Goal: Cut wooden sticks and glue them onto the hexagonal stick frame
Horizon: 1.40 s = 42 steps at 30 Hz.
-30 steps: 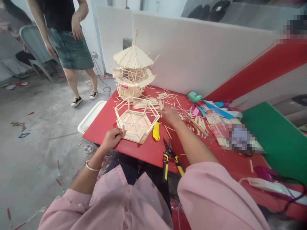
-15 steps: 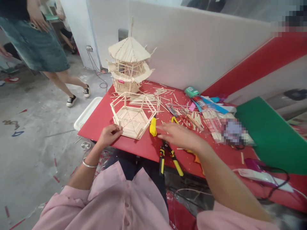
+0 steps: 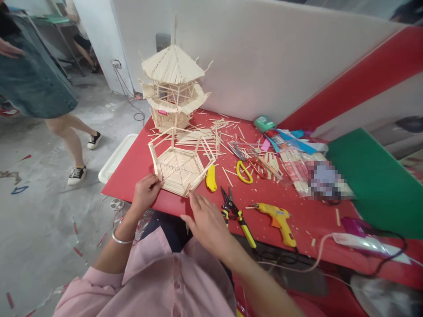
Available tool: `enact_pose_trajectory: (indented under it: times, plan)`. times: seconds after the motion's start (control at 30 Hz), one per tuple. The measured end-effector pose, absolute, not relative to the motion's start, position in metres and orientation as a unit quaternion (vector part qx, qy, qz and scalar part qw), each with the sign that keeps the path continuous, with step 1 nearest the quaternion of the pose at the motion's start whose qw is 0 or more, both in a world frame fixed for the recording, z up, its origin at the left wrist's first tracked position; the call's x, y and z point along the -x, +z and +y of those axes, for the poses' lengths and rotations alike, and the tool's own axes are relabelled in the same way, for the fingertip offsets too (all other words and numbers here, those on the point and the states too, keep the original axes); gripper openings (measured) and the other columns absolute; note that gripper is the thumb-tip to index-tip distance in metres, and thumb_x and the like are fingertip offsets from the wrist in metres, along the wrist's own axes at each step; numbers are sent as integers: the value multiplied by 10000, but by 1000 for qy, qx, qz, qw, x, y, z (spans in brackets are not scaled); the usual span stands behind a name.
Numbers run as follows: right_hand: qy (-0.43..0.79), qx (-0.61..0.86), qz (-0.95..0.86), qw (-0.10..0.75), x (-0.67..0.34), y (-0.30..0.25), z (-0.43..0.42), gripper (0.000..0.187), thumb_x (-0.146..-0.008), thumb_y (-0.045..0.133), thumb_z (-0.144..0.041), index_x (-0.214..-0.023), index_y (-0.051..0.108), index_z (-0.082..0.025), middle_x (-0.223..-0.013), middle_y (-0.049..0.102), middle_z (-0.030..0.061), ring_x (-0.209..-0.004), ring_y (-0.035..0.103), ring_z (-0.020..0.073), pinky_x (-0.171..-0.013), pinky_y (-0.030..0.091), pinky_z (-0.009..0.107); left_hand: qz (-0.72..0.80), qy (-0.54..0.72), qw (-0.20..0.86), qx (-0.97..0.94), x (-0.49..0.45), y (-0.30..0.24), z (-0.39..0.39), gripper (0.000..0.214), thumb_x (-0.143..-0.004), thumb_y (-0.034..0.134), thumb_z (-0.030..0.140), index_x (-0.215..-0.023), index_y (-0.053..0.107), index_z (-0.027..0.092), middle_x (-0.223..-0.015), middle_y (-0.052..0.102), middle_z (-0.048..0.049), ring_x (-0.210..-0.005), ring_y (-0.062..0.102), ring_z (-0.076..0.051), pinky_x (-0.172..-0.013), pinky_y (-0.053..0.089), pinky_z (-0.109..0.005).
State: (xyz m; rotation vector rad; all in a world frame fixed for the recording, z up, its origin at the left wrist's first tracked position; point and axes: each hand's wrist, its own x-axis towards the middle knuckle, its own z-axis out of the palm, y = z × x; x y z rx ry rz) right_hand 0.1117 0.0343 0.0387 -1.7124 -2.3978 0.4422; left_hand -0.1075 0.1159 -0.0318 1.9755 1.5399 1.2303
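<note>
A hexagonal base of thin wooden sticks, with upright posts and a thin upper rim, lies near the table's front edge. My left hand pinches its front left corner. At the front right corner, the fingertips of my right hand meet or nearly meet the base, with the thumb spread apart; I see nothing held in that hand. Just right of the base is a yellow object like a banana-shaped cutter. Black-and-yellow pliers lie open beside my right hand, and a yellow glue gun rests further right.
A stick-built pagoda model stands at the back, loose sticks scattered before it. Yellow-handled scissors, packaged sticks and a green board are on the red table. A person stands at left.
My right hand has moved left and towards me, from above the pliers to the base's front right corner, uncovering the glue gun and scissors. My left hand stays at its corner. The person has moved left.
</note>
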Motion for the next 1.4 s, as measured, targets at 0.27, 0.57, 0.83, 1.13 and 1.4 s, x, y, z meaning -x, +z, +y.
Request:
enact_pose_trajectory:
  times: [0.27,0.57,0.83,1.13,1.4]
  plan:
    - [263,617,-730,132,-75,20,19,703,-960,477,-422,-1550,286,-92,-1602,291,191,-1467,333,312,-1172,335,483,592,507,97,-619,110,-30,113,148,-852,632,253,-965,707,193,-985,724,-71,-841,669,-189,-764,550,-321]
    - [273,610,-734,121,-68,28,24,649,-962,481,-394,-1521,362,-88,-1572,359,184,-1450,357,326,-1179,319,503,567,502,156,-635,89,-19,85,136,-829,623,227,-942,692,191,-951,655,-58,-805,636,-165,-733,550,-304]
    - [262,597,-747,130,-77,22,18,637,-952,513,-380,-1501,397,-76,-1561,384,183,-1434,383,317,-1187,326,491,523,438,228,-694,77,-17,87,97,-856,593,224,-785,651,192,-967,685,-82,-928,653,-205,-847,546,-341]
    - [261,594,-750,130,-74,23,17,629,-951,523,-363,-1508,392,-103,-1586,338,169,-1443,367,327,-1181,326,510,530,435,200,-700,79,-16,86,183,-905,552,239,-762,657,192,-924,698,-80,-879,655,-195,-822,535,-334]
    - [228,601,-758,110,-75,27,16,590,-945,553,-351,-1469,456,-98,-1553,403,170,-1414,405,319,-1165,348,480,545,432,113,-709,87,-15,90,194,-897,567,253,-715,616,205,-856,684,-57,-820,623,-198,-774,511,-338]
